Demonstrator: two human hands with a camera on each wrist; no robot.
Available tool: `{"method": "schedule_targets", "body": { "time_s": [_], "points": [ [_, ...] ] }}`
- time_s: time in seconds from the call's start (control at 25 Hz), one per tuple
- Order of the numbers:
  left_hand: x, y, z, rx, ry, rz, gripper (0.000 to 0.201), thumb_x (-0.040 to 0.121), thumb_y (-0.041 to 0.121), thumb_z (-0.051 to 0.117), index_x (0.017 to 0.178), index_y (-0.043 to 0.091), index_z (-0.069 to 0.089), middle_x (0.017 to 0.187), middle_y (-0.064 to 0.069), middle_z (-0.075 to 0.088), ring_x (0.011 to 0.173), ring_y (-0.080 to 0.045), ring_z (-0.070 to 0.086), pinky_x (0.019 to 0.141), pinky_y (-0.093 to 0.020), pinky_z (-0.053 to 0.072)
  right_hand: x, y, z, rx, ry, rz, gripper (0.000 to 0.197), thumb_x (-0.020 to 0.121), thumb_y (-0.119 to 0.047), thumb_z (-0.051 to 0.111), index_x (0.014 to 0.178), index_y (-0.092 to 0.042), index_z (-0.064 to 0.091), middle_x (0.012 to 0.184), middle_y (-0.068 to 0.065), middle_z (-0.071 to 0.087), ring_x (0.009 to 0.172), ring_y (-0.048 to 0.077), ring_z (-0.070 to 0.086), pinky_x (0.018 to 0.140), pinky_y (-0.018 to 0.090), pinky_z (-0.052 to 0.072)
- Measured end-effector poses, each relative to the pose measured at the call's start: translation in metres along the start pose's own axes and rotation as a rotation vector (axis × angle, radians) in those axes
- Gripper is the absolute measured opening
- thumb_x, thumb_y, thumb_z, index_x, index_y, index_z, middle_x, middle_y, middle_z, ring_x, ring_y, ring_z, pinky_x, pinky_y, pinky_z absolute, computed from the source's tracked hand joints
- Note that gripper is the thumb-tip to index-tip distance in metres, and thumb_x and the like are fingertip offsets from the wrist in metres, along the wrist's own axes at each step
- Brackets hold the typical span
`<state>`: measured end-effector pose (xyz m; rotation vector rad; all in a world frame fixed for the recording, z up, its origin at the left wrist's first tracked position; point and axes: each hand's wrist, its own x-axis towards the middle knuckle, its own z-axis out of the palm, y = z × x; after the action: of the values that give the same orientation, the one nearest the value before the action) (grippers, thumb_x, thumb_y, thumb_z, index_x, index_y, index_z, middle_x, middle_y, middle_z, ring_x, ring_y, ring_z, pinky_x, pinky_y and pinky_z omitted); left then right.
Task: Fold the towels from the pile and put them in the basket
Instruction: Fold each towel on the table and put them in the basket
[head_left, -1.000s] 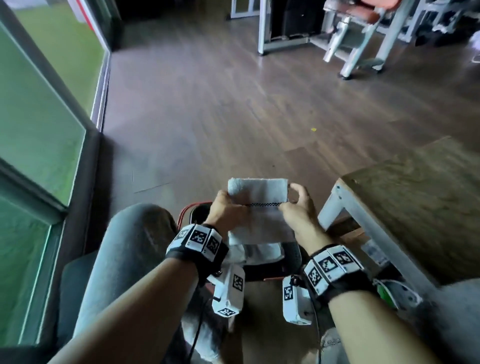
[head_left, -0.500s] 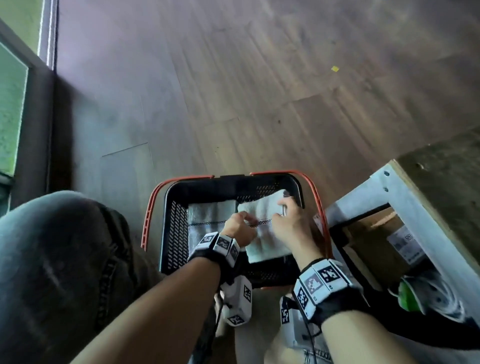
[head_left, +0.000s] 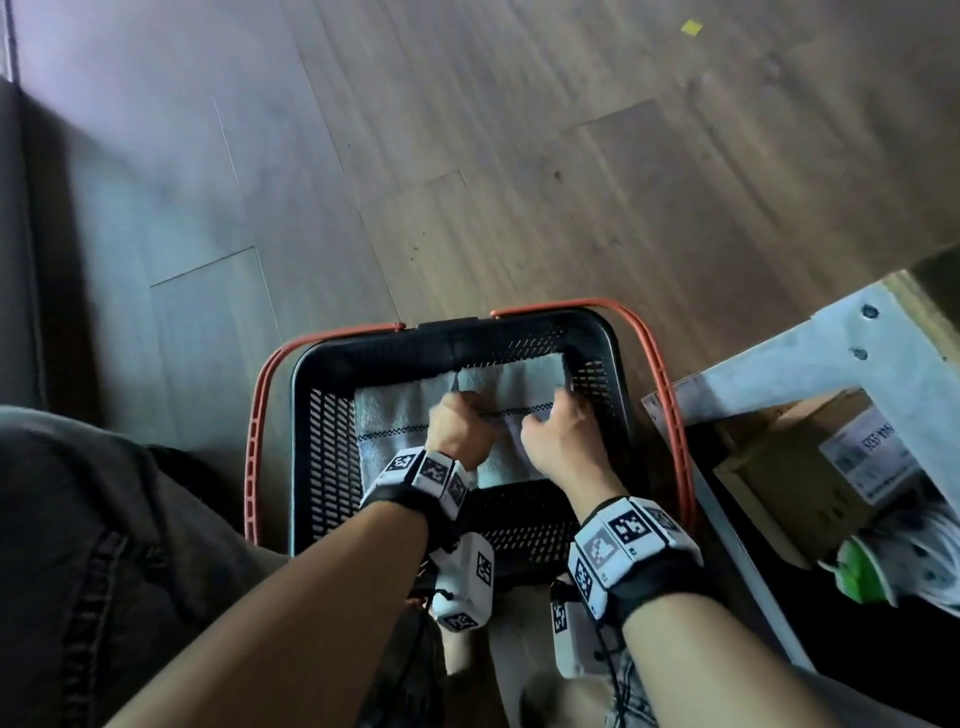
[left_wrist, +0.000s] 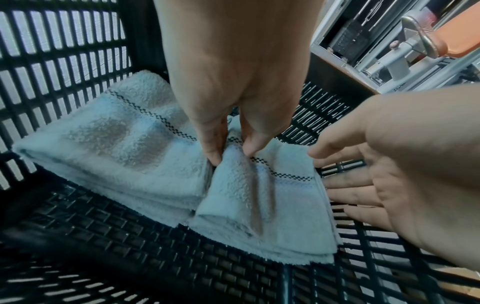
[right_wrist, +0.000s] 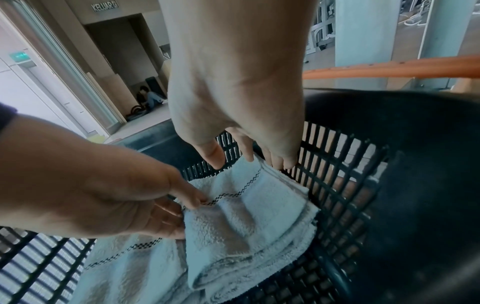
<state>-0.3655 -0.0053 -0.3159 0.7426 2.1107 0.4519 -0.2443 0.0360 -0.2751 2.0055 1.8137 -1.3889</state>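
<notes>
Left grip (left_wrist: 233, 131) pinches the folded towel's (left_wrist: 259, 195) edge; right grip (left_wrist: 376, 164) hovers released, fingers straight, beside it. The towel lies in the black basket (head_left: 457, 340), touching another folded towel (head_left: 389, 415).

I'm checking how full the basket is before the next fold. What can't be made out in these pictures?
- Pile of unfolded towels: in no view.
- Layers in the first folded towel: left wrist view shows only its edges.
- Basket floor beneath both towels: covered.
- Right hand fingertips: at the second towel far edge, contact unclear.
- Left hand pinches that towel.
</notes>
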Motion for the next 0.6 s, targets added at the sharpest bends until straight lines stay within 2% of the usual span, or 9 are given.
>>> {"method": "schedule_targets", "body": {
  "time_s": [0.16,0.28,0.36,0.44,0.52,0.6],
  "points": [
    [-0.017,0.015,-0.01,-0.005,0.017,-0.003,0.027,0.081,0.011,0.064,0.105,0.011,0.074,0.105,-0.011,0.073,0.101,-0.026,0.066,0.078,-0.021,0.047,-0.012,-0.003,-0.006,-0.008,0.017,-0.015,0.054,0.094,-0.022,0.052,0.144,-0.006,0.039,0.144,0.017,0.044,0.131,0.033,0.045,0.106,0.035,0.036],
    [-0.034,0.034,-0.026,-0.009,0.038,0.016,0.026,0.084,0.014,0.054,0.103,0.012,0.072,0.104,-0.013,0.072,0.099,-0.029,0.067,0.085,-0.027,0.053,-0.03,-0.013,-0.022,-0.01,0.04,-0.034,0.055,0.093,-0.025,0.052,0.143,-0.006,0.04,0.144,0.017,0.046,0.13,0.033,0.047,0.105,0.037,0.038],
    [-0.047,0.054,-0.041,-0.031,0.056,0.06,0.022,0.082,0.017,0.053,0.094,0.01,0.07,0.094,-0.013,0.073,0.089,-0.029,0.067,0.078,-0.031,0.055,-0.047,-0.022,-0.041,0.01,0.094,-0.047,0.053,0.092,-0.028,0.051,0.141,-0.008,0.042,0.141,0.015,0.052,0.125,0.033,0.052,0.098,0.037,0.043],
    [-0.066,0.079,-0.057,-0.046,0.099,0.124,0.018,0.084,0.018,0.051,0.084,0.01,0.067,0.08,-0.009,0.069,0.078,-0.026,0.063,0.066,-0.026,0.046,-0.07,-0.032,-0.065,0.017,0.17,-0.056,0.049,0.092,-0.032,0.049,0.134,-0.008,0.045,0.135,0.014,0.057,0.12,0.034,0.056,0.089,0.035,0.043],
    [-0.09,0.1,-0.069,-0.088,0.132,0.179,0.015,0.086,0.02,0.05,0.077,0.014,0.061,0.065,-0.002,0.059,0.067,-0.022,0.056,0.06,-0.023,0.039,-0.093,-0.039,-0.087,0.051,0.24,-0.061,0.047,0.091,-0.034,0.048,0.13,-0.007,0.048,0.132,0.015,0.059,0.118,0.034,0.058,0.09,0.035,0.044],
    [-0.12,0.121,-0.079,-0.123,0.126,0.239,0.016,0.085,0.021,0.052,0.079,0.012,0.064,0.064,-0.001,0.061,0.063,-0.019,0.057,0.058,-0.023,0.041,-0.126,-0.042,-0.112,0.09,0.312,-0.073,0.046,0.089,-0.035,0.046,0.126,-0.009,0.051,0.129,0.016,0.06,0.117,0.035,0.057,0.094,0.038,0.045]
  ]
}}
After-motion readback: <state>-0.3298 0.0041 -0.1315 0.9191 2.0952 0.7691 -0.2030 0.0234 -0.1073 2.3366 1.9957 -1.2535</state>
